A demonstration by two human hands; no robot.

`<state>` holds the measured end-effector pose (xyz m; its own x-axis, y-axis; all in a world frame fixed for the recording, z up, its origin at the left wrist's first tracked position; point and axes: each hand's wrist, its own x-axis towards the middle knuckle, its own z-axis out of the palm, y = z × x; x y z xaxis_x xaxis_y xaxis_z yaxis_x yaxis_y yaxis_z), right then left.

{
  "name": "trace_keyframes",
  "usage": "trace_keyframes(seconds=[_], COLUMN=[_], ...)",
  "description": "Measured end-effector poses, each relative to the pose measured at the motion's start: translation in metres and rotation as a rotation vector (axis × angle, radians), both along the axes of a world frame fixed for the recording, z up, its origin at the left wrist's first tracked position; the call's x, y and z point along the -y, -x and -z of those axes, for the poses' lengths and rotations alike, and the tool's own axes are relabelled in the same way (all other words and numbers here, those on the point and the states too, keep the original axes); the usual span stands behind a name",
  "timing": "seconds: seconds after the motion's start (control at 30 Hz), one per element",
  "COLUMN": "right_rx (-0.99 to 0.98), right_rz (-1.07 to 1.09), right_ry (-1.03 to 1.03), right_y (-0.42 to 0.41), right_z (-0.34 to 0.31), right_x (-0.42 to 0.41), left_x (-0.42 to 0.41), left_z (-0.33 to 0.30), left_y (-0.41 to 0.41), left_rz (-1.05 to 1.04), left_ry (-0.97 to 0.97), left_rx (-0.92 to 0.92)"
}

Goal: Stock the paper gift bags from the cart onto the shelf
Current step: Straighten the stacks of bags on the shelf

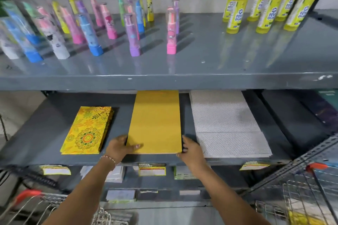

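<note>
Here, grey shelf (45, 133), plain yellow bags (155, 120)

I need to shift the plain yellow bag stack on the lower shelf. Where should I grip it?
Grip the plain yellow stack by its two long side edges near the front end, coming from the open shelf front, much as the left hand and right hand sit now. It lies flat with its far end under the upper shelf, so top access looks tight.

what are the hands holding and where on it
Both hands, left hand and right hand, grip the plain yellow bag stack at its near corners, one on each side edge, as it lies on the shelf.
</note>
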<state>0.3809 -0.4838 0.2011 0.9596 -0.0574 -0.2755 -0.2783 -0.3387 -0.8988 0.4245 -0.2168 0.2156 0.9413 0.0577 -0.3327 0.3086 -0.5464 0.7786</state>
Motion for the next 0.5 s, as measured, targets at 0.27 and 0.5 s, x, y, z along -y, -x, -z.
trace_keyframes(seconds=[0.27, 0.5], right_rx=[0.081, 0.092], right_rz=[-0.002, 0.029], right_ry=[0.157, 0.089], right_y=[0.006, 0.021], right_z=[0.002, -0.006], right_x=[-0.003, -0.007], left_x=[-0.009, -0.017], left_z=[0.009, 0.017], left_y=[0.002, 0.006], left_rz=[0.14, 0.06], left_ry=[0.05, 0.264], left_rx=[0.099, 0.047])
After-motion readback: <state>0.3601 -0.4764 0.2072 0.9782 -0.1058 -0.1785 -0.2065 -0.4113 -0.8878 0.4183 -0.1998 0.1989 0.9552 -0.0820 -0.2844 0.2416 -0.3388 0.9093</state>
